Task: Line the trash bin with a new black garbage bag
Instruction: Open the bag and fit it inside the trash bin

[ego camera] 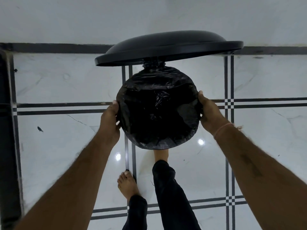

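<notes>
Both hands (109, 120) (210, 113) grip bag (157, 112) over bin rim; lid (167, 47) raised behind.

Dim overall; 2 glare spots on floor (166, 171); edges bent, perhaps soft.

Bin body hidden under garbage bag (159, 110), right foot (161, 155) partly hidden

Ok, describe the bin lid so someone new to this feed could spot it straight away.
Start at the round trash bin in the middle of the white tiled floor, gripped by the left hand and right hand. Just beyond it the lid stands raised. Unlike the crinkled garbage bag, it is a smooth, matte black dome.
</notes>
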